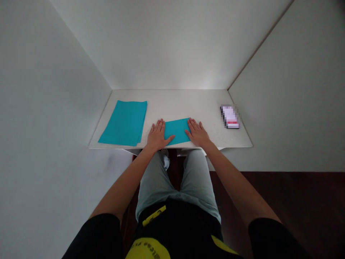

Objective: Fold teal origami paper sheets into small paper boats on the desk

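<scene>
Two flat hands rest on a white desk, near its front edge. Between them lies a small piece of teal paper, apparently folded. My left hand is palm down with its fingers spread and its thumb lying across the paper's lower left part. My right hand is also palm down, with its fingertips on the paper's right edge. Neither hand grips the paper. A larger teal paper sheet lies to the left of my left hand, apart from it, with a second layer showing along its right edge.
A pixelated phone lies at the desk's right side. White walls enclose the desk on the back and both sides. My knees lie below the desk's front edge, and a dark floor shows at the lower right.
</scene>
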`<state>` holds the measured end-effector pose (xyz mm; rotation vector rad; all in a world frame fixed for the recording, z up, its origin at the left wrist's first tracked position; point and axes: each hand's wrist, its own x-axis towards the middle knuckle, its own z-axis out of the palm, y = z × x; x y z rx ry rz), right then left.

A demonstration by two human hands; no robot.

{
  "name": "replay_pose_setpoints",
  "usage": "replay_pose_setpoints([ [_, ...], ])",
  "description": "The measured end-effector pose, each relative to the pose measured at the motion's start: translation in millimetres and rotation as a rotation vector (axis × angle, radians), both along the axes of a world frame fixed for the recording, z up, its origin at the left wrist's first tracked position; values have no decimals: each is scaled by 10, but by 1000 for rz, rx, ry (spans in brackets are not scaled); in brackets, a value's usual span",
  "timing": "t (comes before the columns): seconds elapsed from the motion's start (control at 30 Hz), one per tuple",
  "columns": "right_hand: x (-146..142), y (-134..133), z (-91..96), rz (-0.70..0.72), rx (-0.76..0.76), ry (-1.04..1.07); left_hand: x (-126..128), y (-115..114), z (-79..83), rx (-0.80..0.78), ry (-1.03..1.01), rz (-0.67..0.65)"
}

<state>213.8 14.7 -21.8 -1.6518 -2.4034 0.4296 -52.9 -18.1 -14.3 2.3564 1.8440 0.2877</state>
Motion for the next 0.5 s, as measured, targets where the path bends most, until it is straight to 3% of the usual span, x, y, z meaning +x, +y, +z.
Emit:
replay_pose_setpoints([
  [0.13, -203, -9, 39, 14, 80, 20, 4, -11, -2, 25, 3, -5],
  [0.33, -784, 18, 2, 215, 65, 66, -13, -15, -11, 31, -2, -26],
  [0.5, -622, 67, -48, 191, 89, 29, 5, -26, -5, 43, -13, -15],
])
